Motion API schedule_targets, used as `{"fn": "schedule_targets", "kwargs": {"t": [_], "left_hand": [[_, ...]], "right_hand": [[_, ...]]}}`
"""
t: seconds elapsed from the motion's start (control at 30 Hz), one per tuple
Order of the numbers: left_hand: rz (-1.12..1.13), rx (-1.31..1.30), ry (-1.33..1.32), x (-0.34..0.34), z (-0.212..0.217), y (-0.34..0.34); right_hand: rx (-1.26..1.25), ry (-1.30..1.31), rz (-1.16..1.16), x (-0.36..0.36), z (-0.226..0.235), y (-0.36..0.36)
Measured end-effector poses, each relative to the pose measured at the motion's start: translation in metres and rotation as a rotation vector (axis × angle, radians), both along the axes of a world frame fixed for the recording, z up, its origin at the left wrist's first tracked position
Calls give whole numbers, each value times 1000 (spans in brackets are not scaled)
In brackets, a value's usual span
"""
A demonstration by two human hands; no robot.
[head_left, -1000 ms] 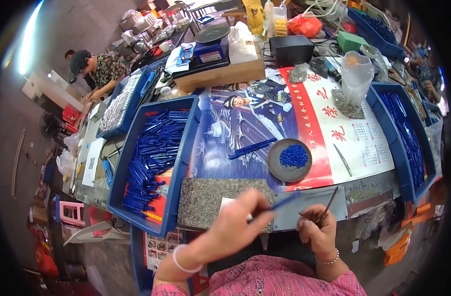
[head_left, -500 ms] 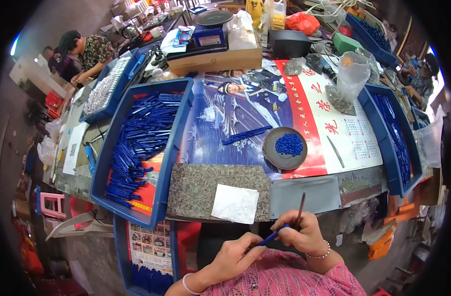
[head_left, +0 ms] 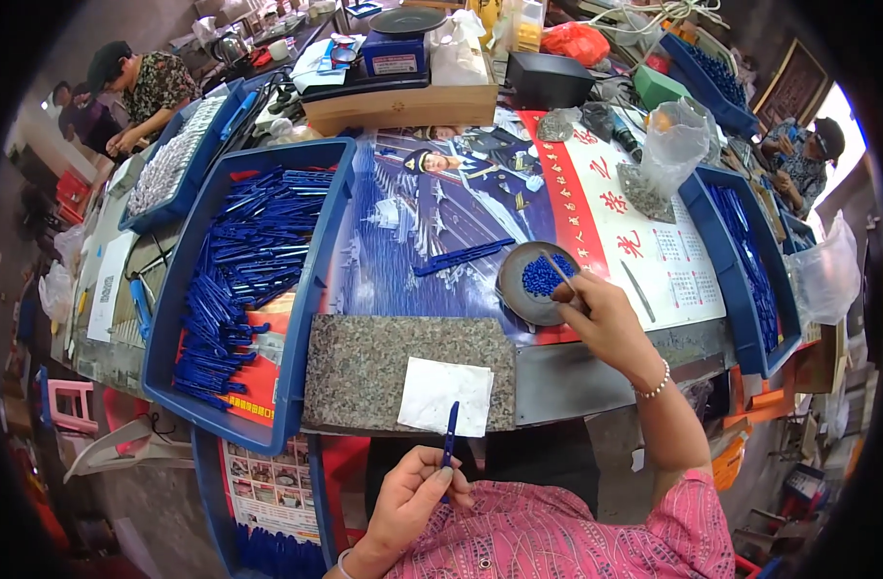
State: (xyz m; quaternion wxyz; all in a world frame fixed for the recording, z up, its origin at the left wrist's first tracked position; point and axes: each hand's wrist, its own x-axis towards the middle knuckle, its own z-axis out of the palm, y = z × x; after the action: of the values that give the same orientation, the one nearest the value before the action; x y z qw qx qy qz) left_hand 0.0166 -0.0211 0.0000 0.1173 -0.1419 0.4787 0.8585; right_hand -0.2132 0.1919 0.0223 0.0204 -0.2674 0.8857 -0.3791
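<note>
In front of my shirt, my left hand (head_left: 413, 492) pinches a slim blue wax-like piece (head_left: 451, 429), its tip pointing up over the edge of the white paper (head_left: 437, 386). My right hand (head_left: 601, 318) reaches forward to a round dark dish (head_left: 515, 299) and grips a thin brown stick (head_left: 558, 268). The stick's far end is over the small blue beads (head_left: 542, 280) heaped in the dish. A speckled stone slab (head_left: 355, 372) lies under the paper. Just left of the dish are long blue pieces (head_left: 464, 257) lying together on the poster.
A blue tray (head_left: 292, 396) heaped with blue pieces stands on the left, and another tray (head_left: 782, 355) on the right. Tweezers (head_left: 637, 289) lie right of the dish. A wooden box (head_left: 403, 108) and a black box (head_left: 550, 80) stand at the back. Co-workers sit at both far sides.
My right hand has left the blue piece and moved forward to the dish with the stick. My left hand has shifted slightly left and turned the blue piece upright.
</note>
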Motion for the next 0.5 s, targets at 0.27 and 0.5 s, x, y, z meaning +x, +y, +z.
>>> {"fn": "schedule_targets", "kwargs": {"t": [0.27,0.5], "left_hand": [[18,11,-100,4,3,3],[0,-24,-115,1,4,7]], "right_hand": [[314,151,109,-22,-12,-18],[450,167,168,-34,-17,-24]]}}
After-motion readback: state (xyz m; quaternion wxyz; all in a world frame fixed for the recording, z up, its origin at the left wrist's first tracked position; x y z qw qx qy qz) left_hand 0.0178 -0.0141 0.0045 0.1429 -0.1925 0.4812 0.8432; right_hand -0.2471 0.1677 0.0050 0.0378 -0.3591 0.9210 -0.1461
